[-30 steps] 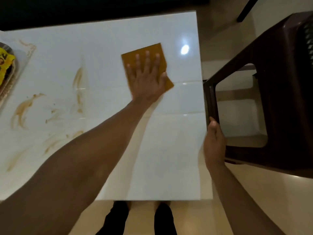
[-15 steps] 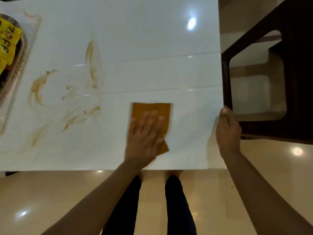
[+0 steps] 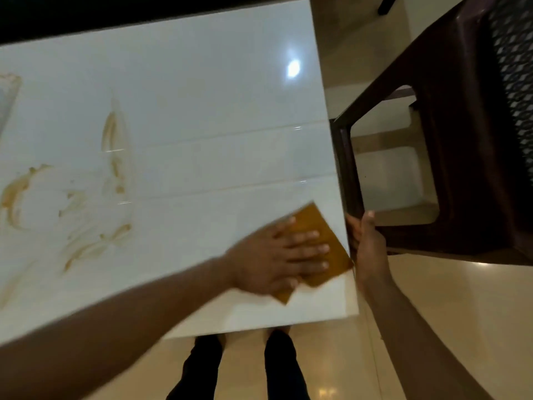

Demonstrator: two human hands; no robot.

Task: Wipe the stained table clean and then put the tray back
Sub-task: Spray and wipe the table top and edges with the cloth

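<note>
Your left hand (image 3: 277, 255) lay flat, fingers straight, pressing the orange cloth (image 3: 320, 249) onto the white table (image 3: 202, 96) near its right edge, at about 5 o'clock on the tabletop. Your right hand (image 3: 366, 243) curled around the table's right edge, just beside the cloth, close to the brown chair (image 3: 461, 140).

The brown stains (image 3: 95, 226) sat at roughly 9 o'clock from the cloth, well apart, running in streaks toward 12 o'clock. The left hand was the nearer one, already on the cloth, so the next sweep likely needed to go toward 9 o'clock.

Only a sliver at the far left edge may have been the tray (image 3: 5, 102); I couldn't tell for sure.
</note>
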